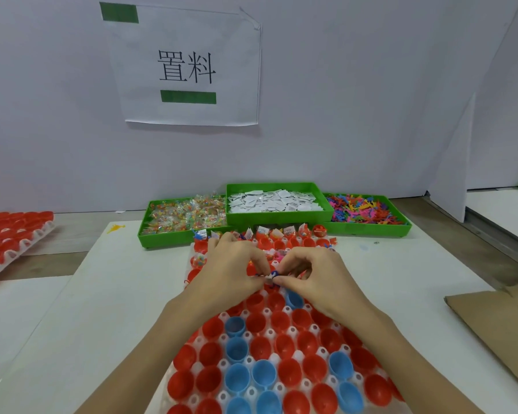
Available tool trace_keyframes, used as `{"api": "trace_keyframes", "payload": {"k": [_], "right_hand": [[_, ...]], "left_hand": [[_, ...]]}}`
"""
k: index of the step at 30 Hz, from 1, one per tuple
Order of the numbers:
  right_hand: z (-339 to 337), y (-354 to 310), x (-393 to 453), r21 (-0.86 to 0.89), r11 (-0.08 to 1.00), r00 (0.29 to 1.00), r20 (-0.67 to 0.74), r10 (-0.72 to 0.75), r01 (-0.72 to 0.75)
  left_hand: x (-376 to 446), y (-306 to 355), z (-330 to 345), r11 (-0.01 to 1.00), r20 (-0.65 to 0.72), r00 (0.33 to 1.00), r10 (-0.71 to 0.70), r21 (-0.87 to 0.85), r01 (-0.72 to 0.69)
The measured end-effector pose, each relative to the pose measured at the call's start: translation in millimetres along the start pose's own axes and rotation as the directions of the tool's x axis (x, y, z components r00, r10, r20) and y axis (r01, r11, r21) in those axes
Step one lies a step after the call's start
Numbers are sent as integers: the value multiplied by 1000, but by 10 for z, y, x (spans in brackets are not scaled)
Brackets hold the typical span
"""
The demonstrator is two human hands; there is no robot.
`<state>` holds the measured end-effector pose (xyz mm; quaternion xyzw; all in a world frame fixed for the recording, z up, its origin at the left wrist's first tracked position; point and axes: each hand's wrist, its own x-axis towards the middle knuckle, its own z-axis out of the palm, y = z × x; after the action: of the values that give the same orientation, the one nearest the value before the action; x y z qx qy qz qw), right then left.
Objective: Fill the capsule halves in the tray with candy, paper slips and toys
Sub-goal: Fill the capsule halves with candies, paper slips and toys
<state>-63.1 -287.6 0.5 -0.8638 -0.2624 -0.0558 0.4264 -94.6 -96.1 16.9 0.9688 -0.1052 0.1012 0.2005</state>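
A clear tray (pixel 222 316) of red and blue capsule halves lies in front of me. The far rows hold candy, paper slips and toys; the near halves look empty. My left hand (pixel 237 264) and my right hand (pixel 311 273) meet over the tray's middle. Both pinch a small bundle (pixel 272 277) of blue toy and white paper between their fingertips. Behind the tray stand three green bins: wrapped candy (pixel 186 216), paper slips (pixel 274 201) and coloured plastic toys (pixel 362 210).
A second tray (pixel 9 234) of red halves sits at the far left. Brown cardboard (pixel 497 324) lies at the right. A loose red capsule (pixel 319 230) rests near the toy bin. A paper sign (pixel 189 67) hangs on the grey wall.
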Motion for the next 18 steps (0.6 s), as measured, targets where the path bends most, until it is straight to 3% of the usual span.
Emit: {"api": "trace_keyframes", "payload": {"k": [9,18], "right_hand": [[47,11,-1,-4,999,998,50,49,-48],[-5,-44,7,-99,995,994,97,41,-31]], "left_hand": [[4,-66,-38,997,125,990,63,28,-67],[19,-24,-6,982,92,989,116,140,-128]]}}
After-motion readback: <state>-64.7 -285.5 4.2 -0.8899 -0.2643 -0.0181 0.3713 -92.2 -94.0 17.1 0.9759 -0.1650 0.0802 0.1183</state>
